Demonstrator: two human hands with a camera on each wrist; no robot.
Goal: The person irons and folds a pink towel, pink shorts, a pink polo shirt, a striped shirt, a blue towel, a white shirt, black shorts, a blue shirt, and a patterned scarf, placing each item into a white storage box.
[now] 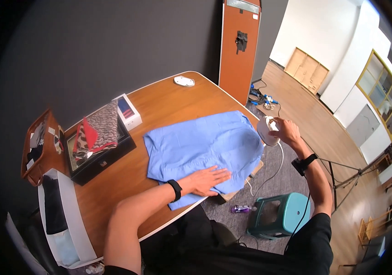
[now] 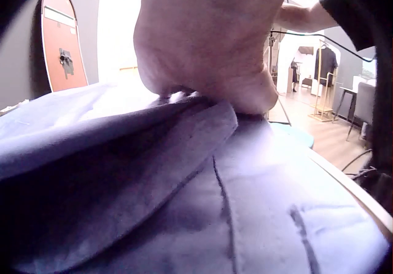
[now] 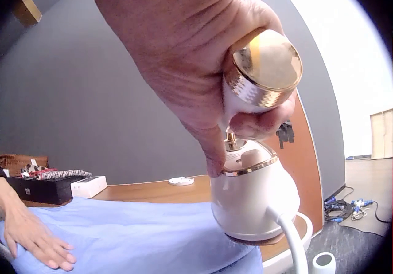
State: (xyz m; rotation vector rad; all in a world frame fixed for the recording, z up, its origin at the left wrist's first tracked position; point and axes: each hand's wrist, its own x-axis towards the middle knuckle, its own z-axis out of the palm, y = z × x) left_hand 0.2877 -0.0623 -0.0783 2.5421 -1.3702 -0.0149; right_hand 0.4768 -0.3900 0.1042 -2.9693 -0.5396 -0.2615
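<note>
A light blue cloth garment [image 1: 196, 142] lies spread on the wooden table, its right end by the table's edge. My left hand [image 1: 206, 181] rests flat on the garment's near part, fingers extended. In the left wrist view, a fold of the garment [image 2: 123, 182] rises beside the hand [image 2: 206, 46]. My right hand [image 1: 287, 131] grips a white and gold corded appliance [image 1: 266, 130] at the garment's right end. In the right wrist view, the fingers of the hand [image 3: 202, 71] wrap round the handle of the appliance [image 3: 252, 200], whose body is low over the cloth.
On the table's left are a black box [image 1: 102, 158] with patterned cloth on it, a brown basket [image 1: 45, 158], a white tray [image 1: 79, 220] and a white box [image 1: 133, 117]. A white object [image 1: 184, 81] lies at the back. A teal stool [image 1: 292, 213] and a tripod [image 1: 347, 176] stand right.
</note>
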